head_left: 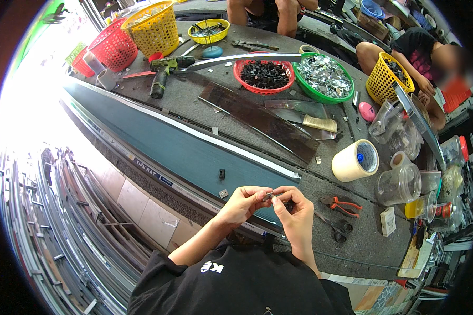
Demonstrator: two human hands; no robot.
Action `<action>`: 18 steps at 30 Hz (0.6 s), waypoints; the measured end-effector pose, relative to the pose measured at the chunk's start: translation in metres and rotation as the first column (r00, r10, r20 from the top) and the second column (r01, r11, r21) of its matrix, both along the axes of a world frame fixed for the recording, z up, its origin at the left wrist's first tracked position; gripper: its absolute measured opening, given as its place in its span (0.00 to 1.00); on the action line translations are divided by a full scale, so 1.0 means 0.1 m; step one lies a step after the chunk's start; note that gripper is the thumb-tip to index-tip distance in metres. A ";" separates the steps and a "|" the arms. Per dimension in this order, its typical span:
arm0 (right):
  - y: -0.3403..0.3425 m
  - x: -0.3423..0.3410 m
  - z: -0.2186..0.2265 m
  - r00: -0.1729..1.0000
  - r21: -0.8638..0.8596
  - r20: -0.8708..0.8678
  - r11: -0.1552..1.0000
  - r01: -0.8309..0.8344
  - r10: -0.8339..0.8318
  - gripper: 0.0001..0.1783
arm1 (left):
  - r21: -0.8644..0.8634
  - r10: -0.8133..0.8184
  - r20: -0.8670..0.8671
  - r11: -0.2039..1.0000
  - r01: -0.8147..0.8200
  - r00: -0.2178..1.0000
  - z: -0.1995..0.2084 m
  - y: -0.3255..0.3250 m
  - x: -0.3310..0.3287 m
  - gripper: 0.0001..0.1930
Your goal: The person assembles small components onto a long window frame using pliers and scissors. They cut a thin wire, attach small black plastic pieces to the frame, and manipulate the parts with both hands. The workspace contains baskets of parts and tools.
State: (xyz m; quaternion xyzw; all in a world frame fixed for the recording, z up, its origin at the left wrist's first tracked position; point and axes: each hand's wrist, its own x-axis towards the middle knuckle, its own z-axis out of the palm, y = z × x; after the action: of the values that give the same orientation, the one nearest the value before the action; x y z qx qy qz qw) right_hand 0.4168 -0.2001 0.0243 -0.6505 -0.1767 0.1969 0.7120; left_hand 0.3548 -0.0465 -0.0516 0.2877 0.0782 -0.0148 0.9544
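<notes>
My left hand (243, 206) and my right hand (295, 211) meet over the near end of a long blue-grey panel (194, 157). Fingertips of both are pinched together on a small dark and metallic part (268, 197), mostly hidden by the fingers. Something black shows within the right hand's curled fingers. On the panel, just beyond my left hand, lie a small black block (222, 174) and a small silver metal piece (223, 193). To the right of my right hand rest black-handled scissors (337, 229) and orange-handled pliers (343, 206).
Beyond the panel are a brown strip (257, 121), a cordless drill (165, 71), a red basket of black parts (263, 75) and a green basket of silver pieces (326, 77). A tape roll (352, 161) and clear jars (398, 185) stand right. Another person sits far right.
</notes>
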 end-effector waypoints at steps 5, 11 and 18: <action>0.01 -0.01 -0.01 1.000 0.004 0.005 1.000 0.015 -0.015 0.04 | 0.084 0.006 -0.025 0.996 -0.004 1.000 0.01 -0.01 -0.02 0.14; -0.01 0.01 0.02 0.973 -0.179 0.228 0.980 0.082 -0.040 0.04 | 0.363 0.138 0.022 0.922 -0.137 0.990 0.12 -0.08 0.01 0.08; 0.03 0.04 -0.01 0.974 -0.214 0.212 0.969 0.122 -0.076 0.03 | 0.866 0.262 0.280 0.346 -0.361 0.924 0.42 -0.08 0.00 0.06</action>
State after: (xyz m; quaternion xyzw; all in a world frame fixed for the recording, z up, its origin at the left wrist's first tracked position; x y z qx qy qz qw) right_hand 0.4206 -0.1967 0.0230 -0.7519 -0.1920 0.1126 0.6206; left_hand 0.3549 -0.0546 -0.0099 0.7362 0.0831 0.2246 0.6330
